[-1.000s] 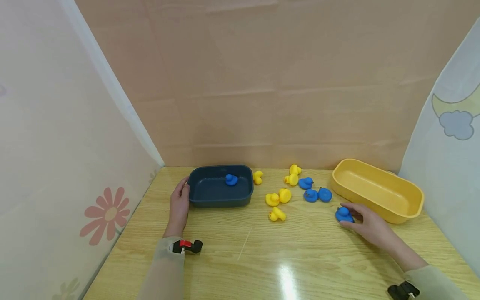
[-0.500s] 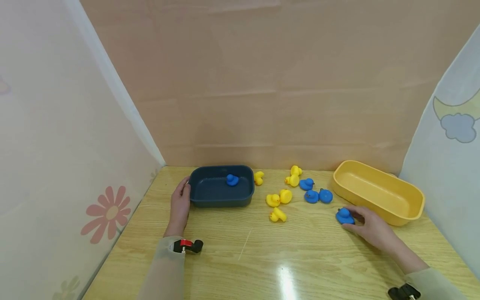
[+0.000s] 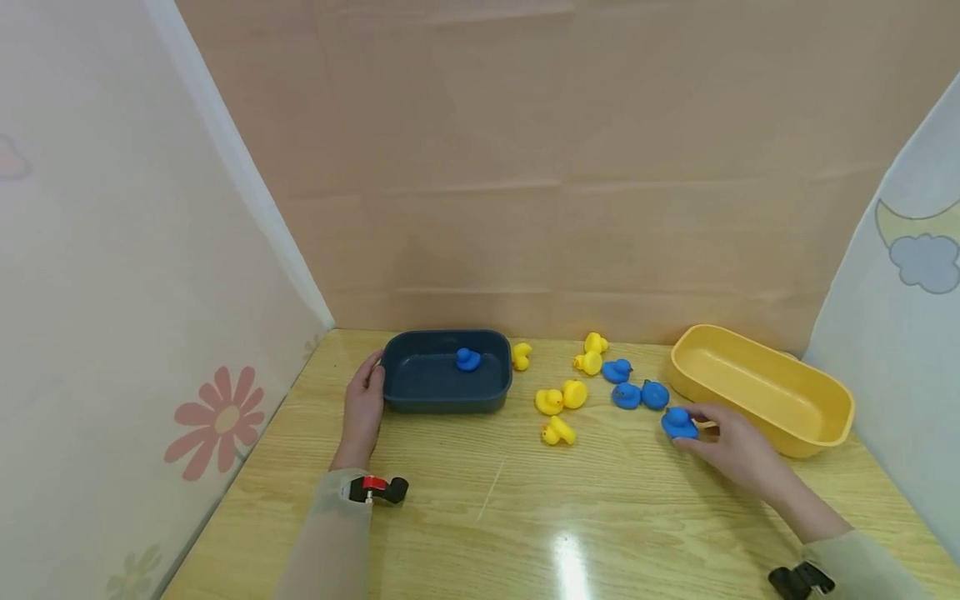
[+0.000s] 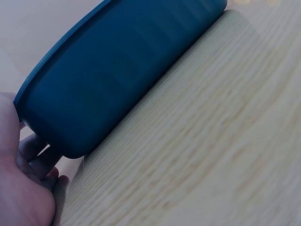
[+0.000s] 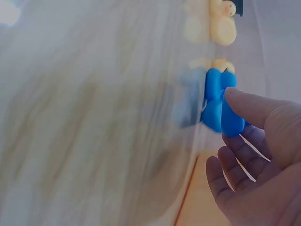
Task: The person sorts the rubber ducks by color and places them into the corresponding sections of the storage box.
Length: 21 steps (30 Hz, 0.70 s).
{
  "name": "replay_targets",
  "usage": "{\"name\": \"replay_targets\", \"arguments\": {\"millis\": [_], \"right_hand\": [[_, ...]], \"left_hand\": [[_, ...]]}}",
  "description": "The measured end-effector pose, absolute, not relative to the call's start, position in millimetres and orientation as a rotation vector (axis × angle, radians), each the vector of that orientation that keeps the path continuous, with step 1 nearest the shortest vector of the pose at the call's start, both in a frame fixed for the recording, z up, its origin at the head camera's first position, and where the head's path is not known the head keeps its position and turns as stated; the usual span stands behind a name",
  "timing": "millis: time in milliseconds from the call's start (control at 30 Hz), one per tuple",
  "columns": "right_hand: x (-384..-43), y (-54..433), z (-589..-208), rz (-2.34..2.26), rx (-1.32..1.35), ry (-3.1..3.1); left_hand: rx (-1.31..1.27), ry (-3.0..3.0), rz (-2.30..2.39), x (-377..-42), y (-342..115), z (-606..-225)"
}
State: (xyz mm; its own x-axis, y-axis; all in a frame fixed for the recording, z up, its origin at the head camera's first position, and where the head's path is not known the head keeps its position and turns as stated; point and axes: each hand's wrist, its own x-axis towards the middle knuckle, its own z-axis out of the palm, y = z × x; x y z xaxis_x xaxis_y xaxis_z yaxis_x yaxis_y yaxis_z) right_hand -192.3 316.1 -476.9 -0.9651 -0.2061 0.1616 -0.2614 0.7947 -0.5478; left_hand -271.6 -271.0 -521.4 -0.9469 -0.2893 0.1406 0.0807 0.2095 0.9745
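My right hand (image 3: 731, 446) pinches a blue rubber duck (image 3: 678, 423) between thumb and fingers, just off the table. In the right wrist view the thumb presses this blue duck (image 5: 231, 113) from one side, with other blue ducks behind it. At the left, my left hand (image 3: 363, 412) grips the left end of a dark blue tub (image 3: 442, 406). The left wrist view shows its fingers (image 4: 40, 160) curled at the tub's end. One blue duck (image 3: 468, 359) sits inside that tub. Several blue ducks (image 3: 626, 396) and yellow ducks (image 3: 550, 402) lie between the tubs.
A yellow tub (image 3: 757, 392) stands angled at the right, close behind my right hand. One yellow duck (image 3: 521, 356) lies against the dark tub's right side. The wooden table (image 3: 465, 517) meets a brown back wall (image 3: 487, 208) and pale side screens (image 3: 900, 350).
The right hand has lifted its blue duck slightly and shifted it left and away from me, toward the other blue ducks. My left hand stays on the tub. The head view has turned slightly.
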Motion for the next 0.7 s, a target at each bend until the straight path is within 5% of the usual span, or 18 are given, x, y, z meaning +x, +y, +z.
{"name": "replay_targets", "arguments": {"millis": [700], "right_hand": [[-219.2, 227.0, -437.2, 1.029, 0.583, -2.778]], "left_hand": [[0.207, -2.197, -1.783, -271.5, -270.8, -522.1]]}}
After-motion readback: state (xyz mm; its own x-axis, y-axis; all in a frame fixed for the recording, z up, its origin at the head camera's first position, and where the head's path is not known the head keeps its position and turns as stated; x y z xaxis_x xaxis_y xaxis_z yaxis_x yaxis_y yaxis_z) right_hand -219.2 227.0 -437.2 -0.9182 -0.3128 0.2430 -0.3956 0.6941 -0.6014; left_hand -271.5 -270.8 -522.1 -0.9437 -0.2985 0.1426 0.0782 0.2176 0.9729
